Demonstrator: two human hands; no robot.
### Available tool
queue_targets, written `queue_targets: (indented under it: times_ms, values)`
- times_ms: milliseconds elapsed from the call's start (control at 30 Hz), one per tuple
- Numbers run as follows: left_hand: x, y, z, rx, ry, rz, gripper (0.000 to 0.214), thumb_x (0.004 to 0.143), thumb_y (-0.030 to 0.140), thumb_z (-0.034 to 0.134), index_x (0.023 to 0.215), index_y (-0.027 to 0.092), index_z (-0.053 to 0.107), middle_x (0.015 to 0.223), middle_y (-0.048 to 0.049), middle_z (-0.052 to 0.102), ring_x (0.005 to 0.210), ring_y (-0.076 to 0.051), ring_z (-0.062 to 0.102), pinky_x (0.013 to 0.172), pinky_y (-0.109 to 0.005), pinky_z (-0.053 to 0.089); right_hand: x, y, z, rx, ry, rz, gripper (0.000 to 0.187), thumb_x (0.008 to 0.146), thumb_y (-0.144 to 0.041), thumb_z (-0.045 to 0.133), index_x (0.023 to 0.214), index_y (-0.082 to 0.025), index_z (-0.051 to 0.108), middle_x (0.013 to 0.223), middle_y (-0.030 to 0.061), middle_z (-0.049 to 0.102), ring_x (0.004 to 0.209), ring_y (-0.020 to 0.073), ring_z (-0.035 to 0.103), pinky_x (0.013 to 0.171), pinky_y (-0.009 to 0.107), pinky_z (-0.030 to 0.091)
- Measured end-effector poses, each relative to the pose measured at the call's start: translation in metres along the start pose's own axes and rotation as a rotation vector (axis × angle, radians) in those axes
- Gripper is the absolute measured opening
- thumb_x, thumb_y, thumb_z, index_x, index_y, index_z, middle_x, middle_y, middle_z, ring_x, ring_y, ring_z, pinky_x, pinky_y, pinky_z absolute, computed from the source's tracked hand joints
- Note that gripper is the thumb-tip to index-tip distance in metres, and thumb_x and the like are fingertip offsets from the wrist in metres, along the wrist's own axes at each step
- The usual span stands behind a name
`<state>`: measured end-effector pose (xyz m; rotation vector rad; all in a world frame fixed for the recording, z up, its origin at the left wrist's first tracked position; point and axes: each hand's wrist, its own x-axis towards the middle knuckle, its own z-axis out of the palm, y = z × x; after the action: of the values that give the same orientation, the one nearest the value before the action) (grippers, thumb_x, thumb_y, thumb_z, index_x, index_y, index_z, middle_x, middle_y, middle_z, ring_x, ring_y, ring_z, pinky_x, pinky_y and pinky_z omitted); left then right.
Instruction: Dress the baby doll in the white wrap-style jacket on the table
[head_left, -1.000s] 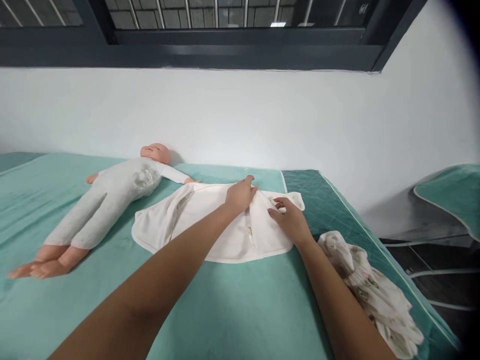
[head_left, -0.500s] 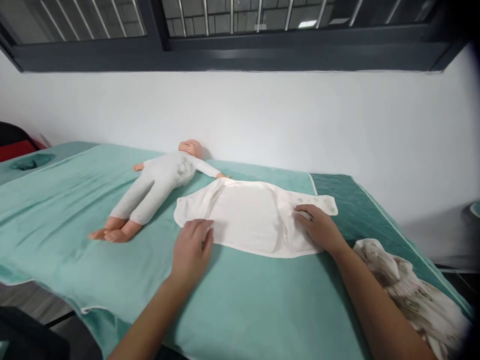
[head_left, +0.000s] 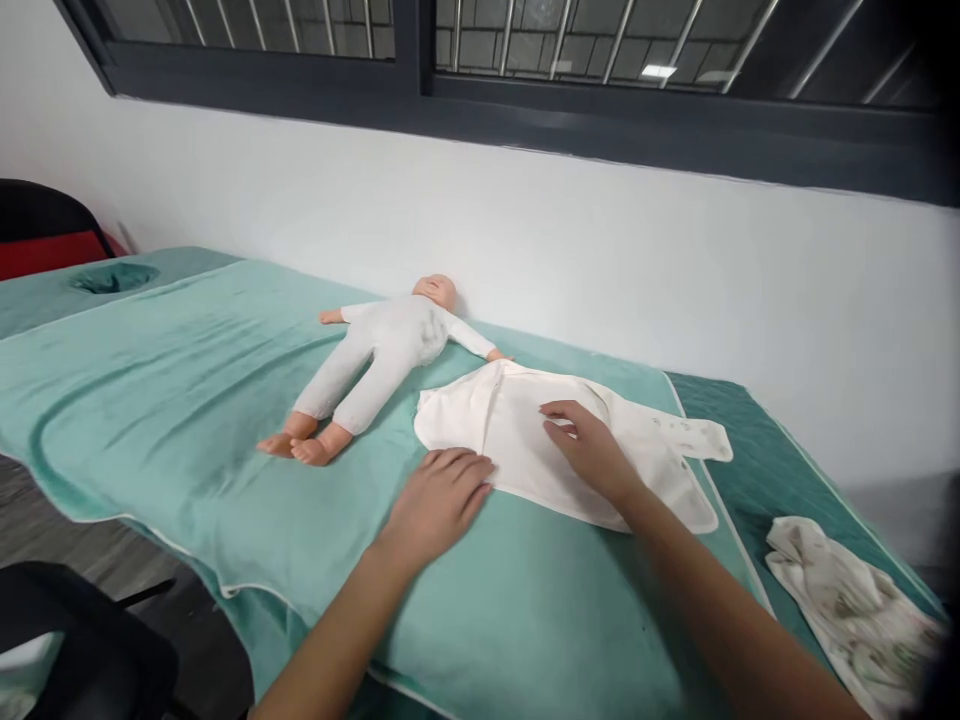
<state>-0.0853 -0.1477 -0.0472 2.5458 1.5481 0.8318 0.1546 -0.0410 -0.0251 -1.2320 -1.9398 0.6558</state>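
Observation:
A white baby garment [head_left: 517, 430] lies spread on the green sheet, with small snaps on the strap that reaches to its right. My left hand [head_left: 439, 505] rests palm down at its lower left edge, fingers stretched and touching the fabric. Over the middle of the garment hovers my right hand [head_left: 589, 450], thumb and fingers apart and nothing held. A baby doll [head_left: 397, 335] in a white suit lies on its back to the left, one hand close to the garment's top edge.
The green sheet [head_left: 187, 400] covers a padded bed with a face hole [head_left: 112, 278] at far left. A crumpled patterned cloth [head_left: 847, 600] lies at right. Behind stand a white wall [head_left: 600, 260] and barred window. A black chair [head_left: 82, 630] is at lower left.
My right hand has left the garment's right side and moved left over its middle. That right side now lies unfolded outward. My left hand has flattened. The view has shifted and tilted.

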Motion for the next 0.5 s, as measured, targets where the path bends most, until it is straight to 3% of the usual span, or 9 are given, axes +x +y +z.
queue_targets:
  times_ms: [167, 300, 400, 500]
  values:
    - [-0.005, 0.001, -0.004, -0.057, -0.025, 0.101, 0.029, 0.098, 0.025, 0.045, 0.121, 0.028, 0.063, 0.117, -0.0033, 0.071, 0.114, -0.021, 0.060, 0.096, -0.041, 0.048, 0.055, -0.015, 0.058, -0.009, -0.011, 0.063, 0.033, 0.089, -0.040, 0.055, 0.114, -0.019, 0.059, 0.120, 0.0099, 0.063, 0.096, 0.0205, 0.064, 0.091, 0.037, 0.050]
    - [-0.010, -0.002, -0.002, -0.135, 0.071, 0.070, 0.030, 0.096, 0.020, 0.047, 0.121, 0.027, 0.062, 0.115, -0.0058, 0.070, 0.107, -0.021, 0.062, 0.094, -0.040, 0.051, 0.075, -0.016, 0.087, -0.181, 0.059, 0.102, 0.046, 0.092, -0.042, 0.052, 0.131, -0.019, 0.052, 0.124, 0.0149, 0.054, 0.104, 0.0267, 0.060, 0.087, 0.040, 0.049]
    - [-0.010, -0.008, 0.003, -0.179, 0.284, -0.116, 0.026, 0.096, 0.020, 0.047, 0.117, 0.027, 0.062, 0.113, -0.0066, 0.070, 0.106, -0.021, 0.063, 0.094, -0.041, 0.052, 0.070, -0.016, 0.090, -0.421, 0.034, 0.064, 0.040, 0.095, -0.037, 0.047, 0.129, -0.019, 0.056, 0.123, 0.0154, 0.053, 0.110, 0.0309, 0.056, 0.084, 0.040, 0.048]
    - [-0.004, -0.020, 0.005, -0.181, 0.484, -0.432, 0.021, 0.096, 0.027, 0.047, 0.112, 0.025, 0.061, 0.113, -0.0074, 0.067, 0.108, -0.023, 0.062, 0.092, -0.042, 0.053, 0.061, -0.015, 0.085, -0.479, 0.002, 0.051, 0.034, 0.096, -0.034, 0.045, 0.122, -0.019, 0.062, 0.121, 0.0160, 0.054, 0.111, 0.0319, 0.055, 0.084, 0.040, 0.048]
